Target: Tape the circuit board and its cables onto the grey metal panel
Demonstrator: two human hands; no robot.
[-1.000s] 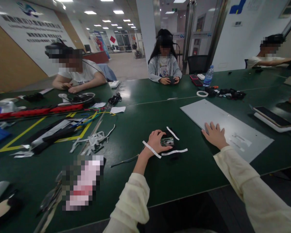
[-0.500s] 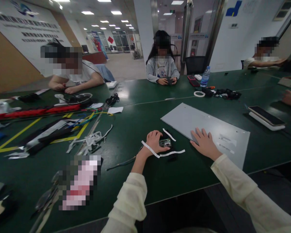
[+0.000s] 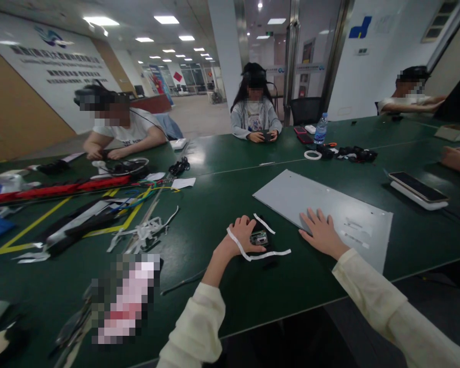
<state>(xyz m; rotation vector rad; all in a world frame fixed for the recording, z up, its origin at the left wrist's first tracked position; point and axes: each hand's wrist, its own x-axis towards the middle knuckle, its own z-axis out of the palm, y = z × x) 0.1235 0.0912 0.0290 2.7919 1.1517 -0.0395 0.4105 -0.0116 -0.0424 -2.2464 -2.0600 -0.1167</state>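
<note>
My left hand (image 3: 239, 236) is closed around a small circuit board (image 3: 259, 238) low over the green table, thumb along its near side and fingers over the far side. A metal port shows on the board's exposed end; dark parts beside it are hard to make out. One white strip (image 3: 264, 224) lies just beyond the board. Another white strip (image 3: 270, 254) runs along its near side, and a piece crosses the back of my left hand. My right hand (image 3: 324, 235) rests flat, fingers spread, on the left part of a grey panel (image 3: 287, 190).
Scraps of white strip (image 3: 147, 232), a black bundle with wires (image 3: 72, 220) and a blurred pink item (image 3: 128, 301) lie left. A phone (image 3: 417, 186) sits on a white box at right. Farther back are a tape roll (image 3: 313, 155), a bottle (image 3: 320, 129) and several seated people.
The view has tilted slightly upward, so the scene sits lower. Both hands keep nearly the same places; the strip over my left hand has shifted and curves more toward the near strip.
</note>
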